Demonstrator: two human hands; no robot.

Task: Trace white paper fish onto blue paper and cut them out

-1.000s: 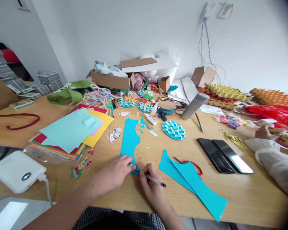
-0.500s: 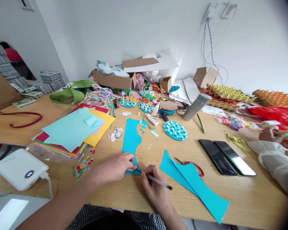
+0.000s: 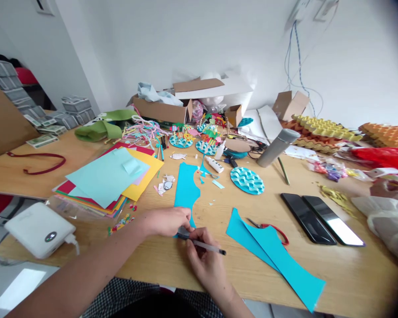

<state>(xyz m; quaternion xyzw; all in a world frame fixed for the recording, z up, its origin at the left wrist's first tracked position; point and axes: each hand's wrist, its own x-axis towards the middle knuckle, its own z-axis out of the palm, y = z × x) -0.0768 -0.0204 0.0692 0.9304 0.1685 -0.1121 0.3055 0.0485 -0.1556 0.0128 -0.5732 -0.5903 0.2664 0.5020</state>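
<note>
Curled over the lower end of a blue paper piece [image 3: 186,181] with a wavy cut edge, my left hand [image 3: 169,221] presses it to the table. A small pale shape shows by its fingertips, mostly hidden. My right hand [image 3: 205,260] is closed around a pen [image 3: 208,247] with a clear barrel, its tip end close to the left fingers at the paper's bottom. To the right, two more blue paper pieces [image 3: 281,265] overlap, partly covering red-handled scissors [image 3: 278,232]. Several small white fish cutouts [image 3: 166,184] lie left of the blue paper.
Coloured paper sheets [image 3: 106,176] and a white power bank [image 3: 40,229] are at left. Glue bottles [image 3: 215,164], a wavy blue disc [image 3: 247,180] and a grey flask [image 3: 278,148] stand beyond. Two phones [image 3: 308,218] lie right, near another person's hand [image 3: 389,189].
The pen and my right hand have shifted left and slightly down, closer to my left fingers. The whole view has moved a little, so objects appear farther right.
</note>
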